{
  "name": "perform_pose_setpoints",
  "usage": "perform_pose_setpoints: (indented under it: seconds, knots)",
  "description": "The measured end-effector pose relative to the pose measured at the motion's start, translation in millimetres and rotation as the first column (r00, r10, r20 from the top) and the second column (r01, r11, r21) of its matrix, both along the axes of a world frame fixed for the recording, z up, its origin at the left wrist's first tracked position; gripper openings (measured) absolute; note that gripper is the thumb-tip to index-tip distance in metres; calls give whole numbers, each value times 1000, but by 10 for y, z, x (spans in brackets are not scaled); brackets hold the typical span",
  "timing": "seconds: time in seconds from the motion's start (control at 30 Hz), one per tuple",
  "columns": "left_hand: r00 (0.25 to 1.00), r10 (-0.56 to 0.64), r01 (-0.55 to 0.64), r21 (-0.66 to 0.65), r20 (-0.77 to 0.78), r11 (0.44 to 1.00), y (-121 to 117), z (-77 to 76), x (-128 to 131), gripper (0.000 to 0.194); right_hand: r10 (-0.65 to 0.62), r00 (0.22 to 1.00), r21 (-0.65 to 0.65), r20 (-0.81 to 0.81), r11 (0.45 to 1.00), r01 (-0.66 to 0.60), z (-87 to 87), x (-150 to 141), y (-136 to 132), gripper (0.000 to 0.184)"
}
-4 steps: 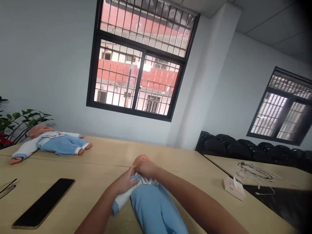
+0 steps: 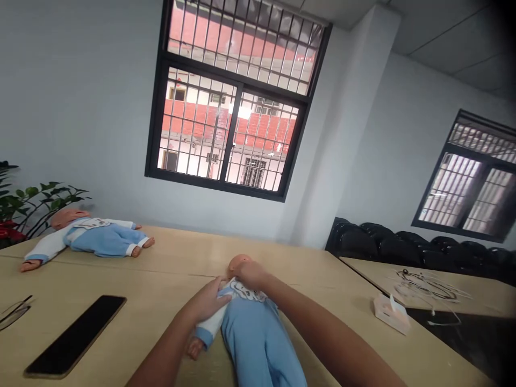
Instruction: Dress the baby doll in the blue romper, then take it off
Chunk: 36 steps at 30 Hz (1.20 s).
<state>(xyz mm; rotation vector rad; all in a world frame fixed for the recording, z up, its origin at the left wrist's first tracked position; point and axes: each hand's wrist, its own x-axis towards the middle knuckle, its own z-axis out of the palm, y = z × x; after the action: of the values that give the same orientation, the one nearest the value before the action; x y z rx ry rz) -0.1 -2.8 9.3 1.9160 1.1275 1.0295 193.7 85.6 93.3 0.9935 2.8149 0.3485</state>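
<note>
A baby doll (image 2: 252, 328) in blue trousers and a white top with a printed bib front lies on its back on the table, head away from me. My left hand (image 2: 207, 300) grips its white sleeve near the shoulder, thumb on top. Against the neck and collar, my right hand (image 2: 250, 275) is closed on the doll's clothing, with its fingertips hidden. Part of the doll's head (image 2: 238, 260) shows beyond my right hand. Below my left hand, the doll's small hand (image 2: 195, 348) pokes out of the blue cuff.
A second, similarly dressed doll (image 2: 102, 236) lies at the far left beside a plant (image 2: 48, 199). A black phone (image 2: 76, 336) and eyeglasses (image 2: 15, 313) rest at the left. On the right are a tissue box (image 2: 392, 313), tangled cables (image 2: 429, 285) and black chairs (image 2: 399, 247).
The doll's small hand now shows out of its cuff, which was covering it before. My hands stay at the shoulder and neck. The view has shifted slightly.
</note>
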Motion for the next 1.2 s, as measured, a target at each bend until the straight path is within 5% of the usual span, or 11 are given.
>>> perform_pose_setpoints:
  seconds: [0.17, 0.3, 0.4, 0.57, 0.73, 0.97, 1.03, 1.1, 1.2]
  knots:
    - [956, 145, -143, 23, -256, 989, 2, 4, 20, 41, -98, 994, 47, -49, 994, 100, -39, 166, 198, 25]
    - [912, 236, -178, 194, -335, 965, -2, 9, 14, 27, -138, 985, 62, -106, 987, 145, -67, 231, 289, 25]
    - [940, 159, -101, 200, -302, 975, 26, -50, -35, 39, -157, 977, 69, -146, 983, 168, -98, 261, 319, 25]
    - [985, 17, -46, -166, -173, 985, 101, -251, -109, 74, -170, 965, 53, -198, 981, 184, -183, 283, 333, 27]
    - [952, 6, -22, -51, -306, 998, 91, -356, -97, 120, -162, 950, 47, -265, 982, 181, -272, 311, 405, 26]
    - [944, -4, -3, -18, -329, 1000, 97, -358, -111, 116, -92, 918, 66, -386, 990, 127, -442, 359, 389, 28]
    - [953, -13, 9, -15, -303, 1000, 124, -325, -133, 112, -49, 852, 108, -522, 987, 123, -512, 447, 359, 31]
    - [960, -16, 16, -1, -280, 1000, 149, -283, -143, 101, -29, 696, 153, -717, 968, 197, -595, 590, 342, 30]
    - [967, 40, -26, 57, -252, 998, 175, -230, -134, 71, -214, 436, -3, -874, 900, 437, -733, 848, 332, 26]
